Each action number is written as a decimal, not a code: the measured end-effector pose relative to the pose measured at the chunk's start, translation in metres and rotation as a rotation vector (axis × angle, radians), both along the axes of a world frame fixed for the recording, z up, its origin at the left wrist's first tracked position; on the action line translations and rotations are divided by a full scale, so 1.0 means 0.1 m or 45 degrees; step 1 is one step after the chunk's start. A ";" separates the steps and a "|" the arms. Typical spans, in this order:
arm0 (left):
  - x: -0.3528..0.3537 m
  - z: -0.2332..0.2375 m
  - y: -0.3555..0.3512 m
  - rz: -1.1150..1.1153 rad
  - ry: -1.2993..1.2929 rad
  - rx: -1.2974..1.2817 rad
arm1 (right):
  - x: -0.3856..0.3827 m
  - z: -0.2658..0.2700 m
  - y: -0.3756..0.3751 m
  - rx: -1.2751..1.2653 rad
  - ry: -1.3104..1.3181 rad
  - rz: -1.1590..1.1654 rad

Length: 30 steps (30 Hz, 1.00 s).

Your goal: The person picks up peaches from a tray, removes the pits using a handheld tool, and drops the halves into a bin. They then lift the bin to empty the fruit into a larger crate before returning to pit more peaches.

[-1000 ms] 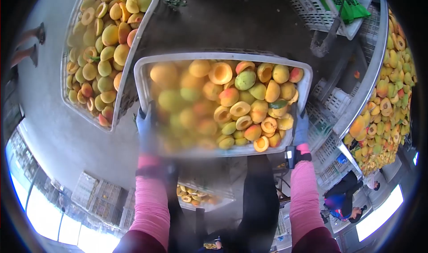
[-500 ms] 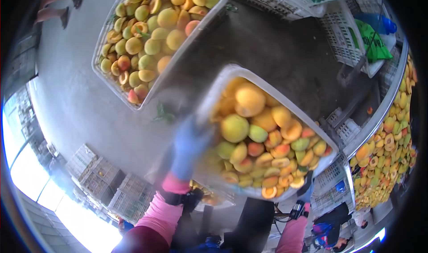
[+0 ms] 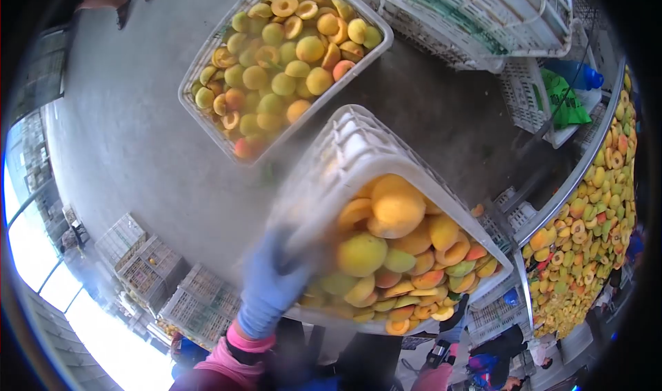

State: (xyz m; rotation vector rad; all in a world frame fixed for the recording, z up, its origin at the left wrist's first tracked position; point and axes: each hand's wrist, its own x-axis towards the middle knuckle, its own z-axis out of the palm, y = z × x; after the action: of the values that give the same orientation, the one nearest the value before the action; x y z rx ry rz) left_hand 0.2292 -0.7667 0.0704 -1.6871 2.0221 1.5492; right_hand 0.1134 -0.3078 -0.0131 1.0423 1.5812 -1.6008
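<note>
A white plastic crate [image 3: 358,143] full of whole and halved peaches [image 3: 400,253] is tilted, its slatted side showing at the upper left. My left hand [image 3: 272,277], in a blue glove, grips the crate's left edge, with the fingers partly blurred. At the crate's lower right corner my right hand [image 3: 455,321], in a blue and dark glove, holds the rim and is partly hidden. A second crate [image 3: 189,98] of halved fruit stands on the floor at the upper left.
A metal-edged table [image 3: 562,198] heaped with halved fruit lies to the right. Stacked white crates [image 3: 476,18] stand at the upper right, beside a green bag [image 3: 565,101]. More crates [image 3: 148,270] are at the lower left. People are visible at the lower right and upper left.
The crate in my hands has tipped, and its slatted outer side has come into view. My left hand has moved down and left. The floor crate appears further right.
</note>
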 end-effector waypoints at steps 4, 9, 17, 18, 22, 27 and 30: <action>0.22 0.14 -0.80 0.345 -0.106 0.166 | -0.11 0.49 -0.91 0.339 0.229 0.452; 0.74 0.15 -1.82 0.674 -0.071 0.055 | -0.54 0.95 -2.34 0.308 0.604 0.918; 1.65 0.12 -2.41 1.320 0.327 0.147 | -1.70 1.02 -5.08 0.176 0.916 1.326; 1.66 0.02 -2.46 1.381 0.355 0.134 | -1.83 0.95 -5.40 0.189 0.962 1.392; 1.37 -0.31 -2.61 1.503 0.431 0.065 | -2.38 0.25 -6.38 0.068 0.922 1.471; 1.02 -0.41 -2.77 1.668 0.043 -0.145 | -2.90 -0.36 -6.66 0.526 1.581 1.818; 0.97 -0.48 -2.86 1.679 -0.251 -0.249 | -2.41 0.12 -7.19 0.559 1.105 1.705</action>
State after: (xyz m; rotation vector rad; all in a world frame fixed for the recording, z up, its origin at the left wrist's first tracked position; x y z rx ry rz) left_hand 0.3258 -1.0529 0.0220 -3.3760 0.8464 1.1903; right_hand -0.1273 -1.0269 -0.0014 -0.7063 2.3935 -0.6875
